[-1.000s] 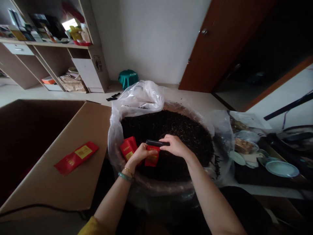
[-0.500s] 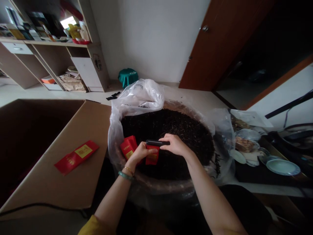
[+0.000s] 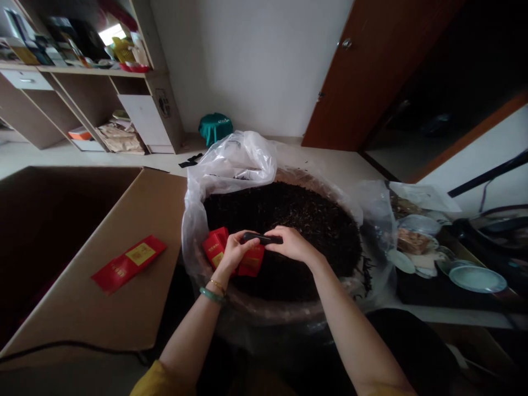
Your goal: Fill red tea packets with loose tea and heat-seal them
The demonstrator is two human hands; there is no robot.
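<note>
My left hand [image 3: 236,252] and my right hand [image 3: 291,243] are closed on the two ends of a slim black bar-shaped tool [image 3: 273,240], with the left thumb lying on it. Just beneath the tool is a small red packet [image 3: 252,263]; whether my left fingers also pinch it is hidden. More red packets [image 3: 215,245] with gold print lie left of that hand. Below both hands a wide round container, lined with a clear plastic bag [image 3: 197,220], holds dark, dry tea-like leaves [image 3: 305,212].
At left, a red packet [image 3: 128,264] lies on the flap of an open cardboard box [image 3: 152,308]. Dishes and a pale bowl [image 3: 477,276] stand at right. Behind are a shelf unit [image 3: 150,118], a green-covered object [image 3: 215,128] and a brown door [image 3: 350,93].
The black tool has tilted and shifted slightly left, and my left thumb has moved up from the red packet onto it. My right hand has hardly moved.
</note>
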